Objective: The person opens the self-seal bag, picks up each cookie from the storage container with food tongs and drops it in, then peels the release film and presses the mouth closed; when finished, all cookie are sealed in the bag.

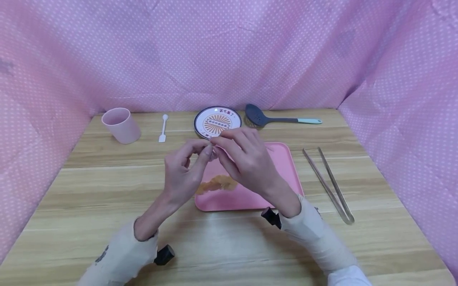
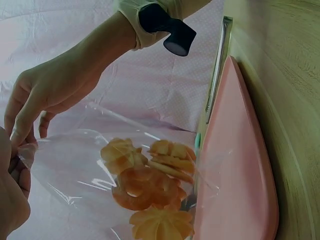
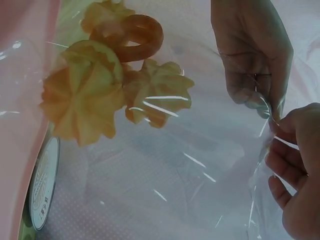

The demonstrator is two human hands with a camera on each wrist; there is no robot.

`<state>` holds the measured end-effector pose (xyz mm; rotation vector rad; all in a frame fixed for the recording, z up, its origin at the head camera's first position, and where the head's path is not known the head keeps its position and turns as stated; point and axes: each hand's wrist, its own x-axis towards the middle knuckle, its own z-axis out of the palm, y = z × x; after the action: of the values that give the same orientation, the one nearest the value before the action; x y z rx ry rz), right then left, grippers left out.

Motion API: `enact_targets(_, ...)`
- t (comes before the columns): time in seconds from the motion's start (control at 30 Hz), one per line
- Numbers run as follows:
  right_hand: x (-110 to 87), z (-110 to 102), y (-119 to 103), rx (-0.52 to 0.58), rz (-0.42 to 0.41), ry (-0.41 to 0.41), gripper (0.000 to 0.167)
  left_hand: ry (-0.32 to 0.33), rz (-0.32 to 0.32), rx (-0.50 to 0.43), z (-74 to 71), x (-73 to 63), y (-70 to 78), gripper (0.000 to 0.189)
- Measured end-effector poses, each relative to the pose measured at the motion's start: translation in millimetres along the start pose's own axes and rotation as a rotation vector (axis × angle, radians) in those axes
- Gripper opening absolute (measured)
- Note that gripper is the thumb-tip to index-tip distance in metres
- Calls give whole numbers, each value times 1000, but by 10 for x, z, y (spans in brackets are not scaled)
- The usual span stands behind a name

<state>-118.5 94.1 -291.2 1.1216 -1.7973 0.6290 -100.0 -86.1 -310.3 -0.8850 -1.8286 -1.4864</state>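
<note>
A clear plastic bag (image 2: 75, 160) hangs from both hands over the pink tray (image 1: 247, 200). Flower-shaped cookies (image 3: 82, 97) and a loop-shaped cookie (image 3: 155, 37) lie gathered in its bottom. My left hand (image 1: 182, 171) pinches the top edge of the bag between thumb and fingertips. Right beside it, my right hand (image 1: 248, 159) pinches the same edge, the two sets of fingertips nearly meeting. From the head view the bag is hard to make out, and the cookies (image 1: 218, 183) show below the hands.
Behind the tray are a patterned plate (image 1: 216, 121) and a dark slotted spoon (image 1: 257, 116) with a mint handle end. Metal tongs (image 1: 332, 186) lie to the right. A pink cup (image 1: 121, 126) and a small white spatula (image 1: 163, 129) stand and lie at the left.
</note>
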Motion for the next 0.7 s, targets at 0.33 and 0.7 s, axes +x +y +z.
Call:
enact_targets(0.33, 31, -19, 50, -88, -85, -50, 15, -3, 29, 26, 12, -12, -30, 7)
enact_targets(0.7, -77, -72, 12, -122, -153, -53, 12, 43, 100, 138, 100, -170, 11, 7)
